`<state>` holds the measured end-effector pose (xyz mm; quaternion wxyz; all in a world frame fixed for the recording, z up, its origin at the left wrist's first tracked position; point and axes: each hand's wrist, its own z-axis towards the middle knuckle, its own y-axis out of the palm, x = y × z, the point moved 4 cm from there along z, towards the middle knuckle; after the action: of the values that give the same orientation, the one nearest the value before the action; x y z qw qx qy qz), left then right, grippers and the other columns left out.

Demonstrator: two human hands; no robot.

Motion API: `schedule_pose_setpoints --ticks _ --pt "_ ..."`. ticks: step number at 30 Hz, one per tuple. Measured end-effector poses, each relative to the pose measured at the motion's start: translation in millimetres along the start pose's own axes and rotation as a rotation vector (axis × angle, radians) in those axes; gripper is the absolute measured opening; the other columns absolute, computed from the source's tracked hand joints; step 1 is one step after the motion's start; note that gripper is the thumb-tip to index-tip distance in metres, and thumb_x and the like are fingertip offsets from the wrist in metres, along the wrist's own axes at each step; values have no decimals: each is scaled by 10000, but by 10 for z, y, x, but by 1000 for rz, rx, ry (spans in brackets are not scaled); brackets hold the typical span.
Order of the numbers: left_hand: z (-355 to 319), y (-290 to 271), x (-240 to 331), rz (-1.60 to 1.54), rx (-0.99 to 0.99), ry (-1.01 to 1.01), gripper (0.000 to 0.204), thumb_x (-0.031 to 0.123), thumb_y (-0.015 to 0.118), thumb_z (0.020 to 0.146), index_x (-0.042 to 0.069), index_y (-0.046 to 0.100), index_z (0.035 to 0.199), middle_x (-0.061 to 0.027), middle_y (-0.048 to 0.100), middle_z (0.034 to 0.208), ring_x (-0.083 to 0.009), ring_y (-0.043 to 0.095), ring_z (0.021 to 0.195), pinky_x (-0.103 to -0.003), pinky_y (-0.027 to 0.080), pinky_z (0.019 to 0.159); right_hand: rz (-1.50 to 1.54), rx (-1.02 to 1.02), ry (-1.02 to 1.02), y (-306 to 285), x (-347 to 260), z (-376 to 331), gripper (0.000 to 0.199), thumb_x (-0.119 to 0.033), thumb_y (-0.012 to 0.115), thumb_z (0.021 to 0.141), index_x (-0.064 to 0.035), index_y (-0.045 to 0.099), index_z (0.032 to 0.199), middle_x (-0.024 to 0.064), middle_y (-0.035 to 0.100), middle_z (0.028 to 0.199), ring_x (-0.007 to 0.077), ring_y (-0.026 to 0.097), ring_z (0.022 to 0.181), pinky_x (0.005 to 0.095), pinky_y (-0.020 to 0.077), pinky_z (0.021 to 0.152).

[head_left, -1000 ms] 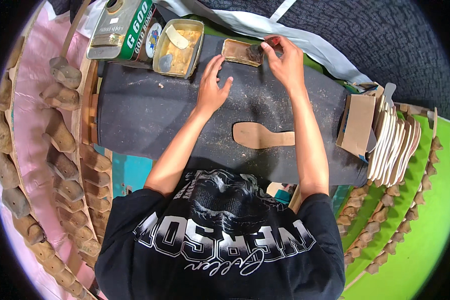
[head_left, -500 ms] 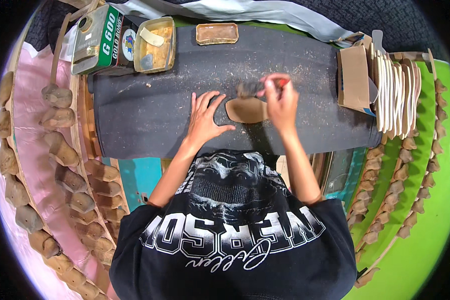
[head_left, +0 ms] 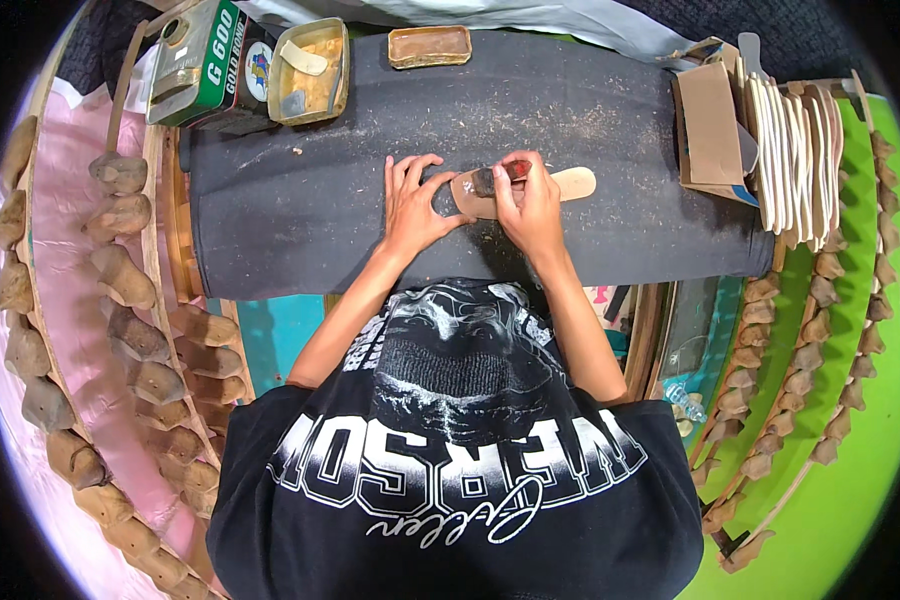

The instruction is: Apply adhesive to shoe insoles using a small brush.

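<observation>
On the dusty dark mat (head_left: 300,200), I see a flat tan insole (head_left: 566,184) mid-bench; left hand (head_left: 415,205) pins it w/ spread fingers, right hand (head_left: 530,205) grips a red-handled brush (head_left: 498,178). Glue tray (head_left: 310,70) at rear left, insole stack (head_left: 795,150) on the right.

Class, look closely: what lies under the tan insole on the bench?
The tan insole lies on the dark bench mat. Both hands, left and right, cover its near end.

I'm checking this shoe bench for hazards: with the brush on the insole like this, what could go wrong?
1. The left hand pins the tan insole right beside the brush in the right hand, so glue could smear onto the fingers.
2. Dust and crumbs litter the dark work mat and may stick to the wet insole.
3. The open glue tray sits near the mat's edge and might get knocked.
</observation>
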<state>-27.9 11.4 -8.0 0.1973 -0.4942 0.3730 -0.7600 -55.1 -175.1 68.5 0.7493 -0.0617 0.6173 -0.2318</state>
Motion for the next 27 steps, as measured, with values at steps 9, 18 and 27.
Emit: schedule_pose_setpoints --ticks 9,18,27 --pt "-6 7 -14 -11 39 28 643 438 1010 563 163 822 1113 7 654 1363 -308 501 1401 -628 198 1303 27 -3 -94 93 102 -63 125 -67 683 1033 22 620 1094 185 729 945 283 745 815 388 585 732" --pt "-27 18 -46 -3 36 30 692 497 1010 534 148 831 1104 21 683 1367 -322 503 1399 -625 191 1307 -294 173 4 -532 258 48 136 -97 679 1029 17 628 1086 185 719 883 341 720 793 427 560 726" --pt "-4 67 -49 33 29 16 550 419 968 637 150 834 1099 16 678 1375 -318 502 1402 -616 174 1312 -272 -142 -390 395 -216 -126 168 -75 693 949 4 633 1086 193 671 989 390 666 913 488 553 808"
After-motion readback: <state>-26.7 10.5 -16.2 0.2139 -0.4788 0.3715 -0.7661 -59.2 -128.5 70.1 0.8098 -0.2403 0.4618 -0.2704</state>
